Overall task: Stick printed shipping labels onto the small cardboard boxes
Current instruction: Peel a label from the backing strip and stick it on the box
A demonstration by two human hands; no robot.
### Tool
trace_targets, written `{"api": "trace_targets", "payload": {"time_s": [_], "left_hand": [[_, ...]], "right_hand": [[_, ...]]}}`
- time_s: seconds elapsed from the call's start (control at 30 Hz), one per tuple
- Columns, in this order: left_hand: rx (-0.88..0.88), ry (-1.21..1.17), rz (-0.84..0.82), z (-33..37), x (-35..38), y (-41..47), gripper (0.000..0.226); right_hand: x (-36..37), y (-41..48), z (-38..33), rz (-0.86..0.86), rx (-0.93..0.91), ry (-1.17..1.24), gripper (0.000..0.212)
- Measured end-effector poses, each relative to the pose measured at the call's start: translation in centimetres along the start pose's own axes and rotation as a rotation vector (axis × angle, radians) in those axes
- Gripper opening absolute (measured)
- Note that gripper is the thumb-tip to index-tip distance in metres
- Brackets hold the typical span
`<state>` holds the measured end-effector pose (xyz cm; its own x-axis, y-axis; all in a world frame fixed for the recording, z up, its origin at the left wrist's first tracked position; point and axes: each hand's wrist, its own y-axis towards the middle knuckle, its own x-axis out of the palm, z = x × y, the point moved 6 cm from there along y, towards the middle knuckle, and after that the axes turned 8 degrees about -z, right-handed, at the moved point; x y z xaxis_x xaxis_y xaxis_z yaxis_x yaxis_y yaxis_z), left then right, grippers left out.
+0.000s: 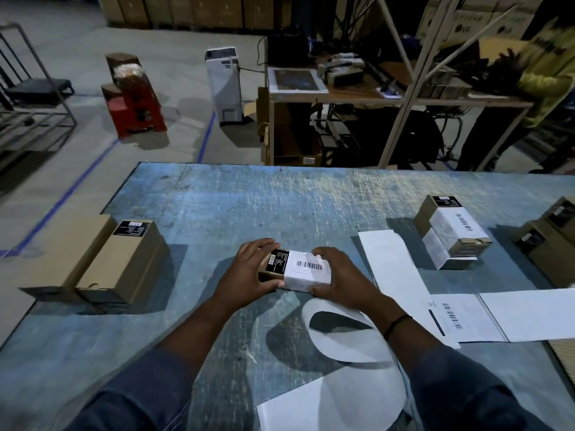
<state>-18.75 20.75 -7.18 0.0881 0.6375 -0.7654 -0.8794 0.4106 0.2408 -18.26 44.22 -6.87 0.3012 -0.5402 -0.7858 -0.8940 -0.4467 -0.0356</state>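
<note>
A small cardboard box (pixel 277 265) lies on the blue table (pixel 280 200) in front of me, with a white barcode label (pixel 308 270) wrapped over its right half. My left hand (pixel 245 275) grips the box's left end, fingers over the far edge and thumb on the near side. My right hand (pixel 342 275) curls around the labelled right end. To the right lies a strip of label backing paper (pixel 395 265) with one printed label (pixel 457 315) still on it. The strip curls in a loop (pixel 342 346) near my right forearm.
Two unlabelled brown boxes (pixel 124 259) lie side by side at the table's left. A labelled box (pixel 451 234) sits at the right, with more boxes (pixel 553 241) at the right edge. Beyond the table stands a wooden desk (pixel 373 98) and a person in yellow (pixel 547 73).
</note>
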Motion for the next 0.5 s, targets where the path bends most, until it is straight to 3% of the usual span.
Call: {"api": "trace_targets", "payload": {"time_s": [0.27,0.5], "left_hand": [[-0.023,-0.046,-0.01,0.6,-0.2,0.0,0.099],[0.0,-0.125,0.113,2.7,0.2,1.3,0.078]], "right_hand": [[0.5,1.4,-0.8,-0.103,0.038,-0.258,0.101],[-3.0,-0.8,-0.4,0.203,0.084,-0.166,0.084]]}}
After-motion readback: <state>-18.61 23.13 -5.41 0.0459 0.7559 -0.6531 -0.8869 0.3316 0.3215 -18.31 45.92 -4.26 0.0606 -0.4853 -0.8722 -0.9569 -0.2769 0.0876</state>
